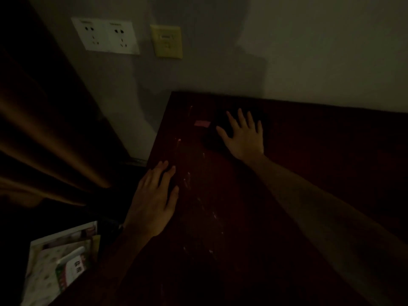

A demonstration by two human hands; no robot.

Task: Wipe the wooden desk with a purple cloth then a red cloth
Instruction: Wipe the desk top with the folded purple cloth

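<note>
1. Head view, very dim: my left hand lies flat, fingers straight, on the desk at its left edge.
2. My right hand is spread wide, palm down, further back on a dark patch, prob. a cloth; colour can't tell.
3. Small pink tag just left of my right fingers.
4. Pale streaks run btw both hands.
</note>
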